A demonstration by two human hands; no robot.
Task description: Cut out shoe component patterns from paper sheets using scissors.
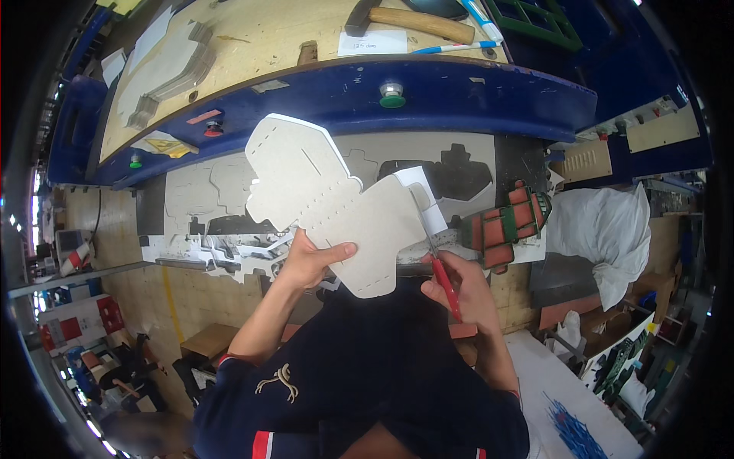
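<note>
In front of my body, my left hand (312,260) grips a die-cut cardboard blank (336,210), its thumb lying flat on the pale grey face. The blank has rounded lobes, slits and perforated fold lines, and a white edge along its top suggests more than one layer. My right hand (470,291) is closed around a red-handled knife (446,287). Its slim blade points up along the blank's right edge, beside a white flap (425,200). Whether the blade touches the card cannot be made out.
Behind lies a cut cardboard sheet (191,183) with openings. A green-and-red block tool (505,227) and white plastic bag (600,229) sit at right. On the far blue-edged bench are a hammer (420,23), markers (457,47), stacked blanks (170,73) and a green push button (392,99).
</note>
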